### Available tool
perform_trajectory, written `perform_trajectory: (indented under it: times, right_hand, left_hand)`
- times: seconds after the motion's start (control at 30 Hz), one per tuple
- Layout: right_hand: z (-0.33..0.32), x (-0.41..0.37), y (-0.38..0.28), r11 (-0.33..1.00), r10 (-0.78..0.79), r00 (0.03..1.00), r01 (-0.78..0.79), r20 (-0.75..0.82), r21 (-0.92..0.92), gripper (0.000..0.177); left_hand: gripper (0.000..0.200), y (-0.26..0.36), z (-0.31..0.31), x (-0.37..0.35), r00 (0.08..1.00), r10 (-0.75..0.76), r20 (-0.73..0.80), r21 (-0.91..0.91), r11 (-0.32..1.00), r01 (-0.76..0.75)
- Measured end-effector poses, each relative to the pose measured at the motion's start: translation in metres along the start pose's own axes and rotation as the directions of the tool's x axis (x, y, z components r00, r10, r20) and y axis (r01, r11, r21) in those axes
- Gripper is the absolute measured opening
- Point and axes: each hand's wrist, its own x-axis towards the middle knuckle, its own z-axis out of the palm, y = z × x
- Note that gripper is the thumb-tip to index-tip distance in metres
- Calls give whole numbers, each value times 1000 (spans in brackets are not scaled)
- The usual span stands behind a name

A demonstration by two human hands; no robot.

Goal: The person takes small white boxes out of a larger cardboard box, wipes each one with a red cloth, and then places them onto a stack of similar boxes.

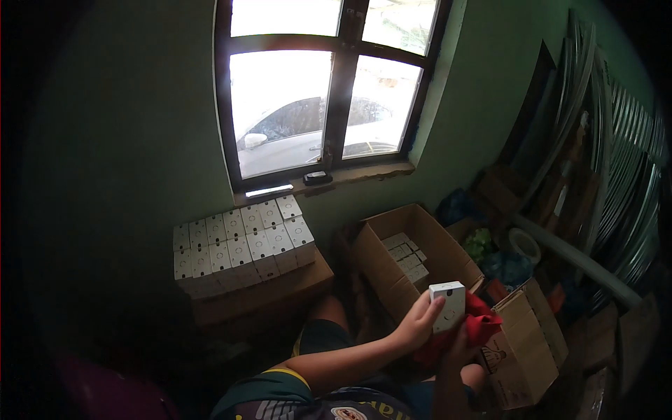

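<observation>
Above my lap, my left hand (418,320) grips the left side of a small white box (448,308) with a round mark on its face. My right hand (456,352) is lower and to the right, closed on a red cloth (481,320) that bunches against the box's right side. Behind the box stands an open cardboard carton (392,285) with several white boxes (406,255) inside. To the left, rows of similar white boxes (241,245) are stacked on a brown cardboard box (280,287).
A second open carton (521,343) stands by my right knee. Bags, a tape roll (524,246), a grey pipe (577,259) and coiled tubing (623,161) crowd the right side. The window sill (357,176) holds a small black object (317,178).
</observation>
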Motion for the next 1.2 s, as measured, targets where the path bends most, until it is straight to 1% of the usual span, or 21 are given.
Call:
perform_trajectory:
  times: [0.1, 0.13, 0.2, 0.3, 0.37, 0.4, 0.43, 0.5, 0.57, 0.6, 0.63, 0.7, 0.73, 0.77, 0.83, 0.93, 0.97, 1.03, 1.13, 1.17, 1.2]
  right_hand:
    - [-18, 25, 3, 965, 110, 994, -112, 24, 238, 53]
    - [-21, 35, 5, 979, 27, 995, -46, 97, 200, 50]
    - [-31, 51, -3, 966, 161, 973, -190, 168, 174, 52]
    - [-30, 40, -4, 936, 291, 926, -328, 241, 128, 65]
    - [-24, 14, 4, 938, 323, 904, -345, 280, 33, 70]
    - [-18, 9, 2, 981, 192, 899, -184, 394, -58, 72]
    - [-12, 5, -4, 992, 71, 856, -7, 512, -126, 75]
    - [-6, 8, -8, 995, 74, 891, -32, 447, -99, 64]
    - [-14, 21, -2, 996, 88, 906, -75, 414, -48, 56]
    - [-9, 30, -14, 990, 99, 932, -56, 348, -131, 44]
    - [-10, 29, -18, 983, 168, 923, -128, 347, -135, 45]
    - [-6, 28, -25, 956, 292, 892, -260, 345, -137, 47]
    - [4, 21, -33, 961, -15, 888, 140, 460, -239, 54]
    - [26, 23, -56, 753, -296, 748, 565, 594, -338, 63]
    - [27, 11, -59, 535, -249, 575, 752, 780, -384, 67]
    - [18, 35, -46, 425, -291, 560, 802, 776, -419, 51]
    - [14, 46, -36, 534, -329, 652, 725, 683, -435, 51]
    - [7, 66, -12, 927, -98, 917, 225, 386, -300, 49]
    - [8, 53, -14, 970, 89, 880, 29, 466, -239, 50]
    - [19, 36, -26, 885, -147, 853, 340, 500, -320, 53]
    - [25, 24, -28, 801, -222, 814, 466, 536, -376, 55]
  left_hand:
    - [43, 5, -6, 0, 986, -108, 127, 95, 991, 96]
    - [43, 5, -7, -1, 966, -124, 226, 171, 981, 86]
    - [41, -2, -7, -6, 932, -147, 331, 238, 969, 69]
    - [41, -10, 4, -11, 988, -33, 149, -18, 999, 36]
    - [44, -6, -15, -1, 997, -54, 55, -30, 998, 56]
    - [41, 1, -8, 6, 996, 51, -68, -82, 995, -57]
    - [42, 3, -12, 11, 991, 115, -69, -22, 993, -117]
    - [44, -2, -12, 10, 990, 136, -25, 20, 991, -135]
    - [42, -9, -3, 4, 983, 180, 47, 209, 960, -186]
    - [36, 1, -1, -3, 985, 139, 101, 477, 862, -171]
    - [32, -7, 1, -7, 986, 110, 126, 565, 809, -162]
    - [41, -21, -1, -10, 981, -186, 54, 776, 626, 76]
    - [42, -32, -7, -8, 987, -146, 68, 745, 665, 47]
    - [41, -34, -9, -5, 989, -121, 83, 733, 680, 21]
    - [40, -36, -12, -1, 991, -72, 111, 703, 710, -27]
    - [39, -36, -18, -5, 992, -21, 128, 657, 751, -68]
    - [39, -36, -18, -8, 992, -8, 127, 640, 765, -76]
    - [28, -23, -2, -10, 997, -17, 72, 650, 759, -34]
    - [29, -16, 1, -8, 999, 39, 23, 686, 726, -44]
    - [27, -10, 0, -3, 990, 138, -21, 631, 770, -94]
    - [26, -8, -4, 2, 986, 161, -42, 585, 804, -106]
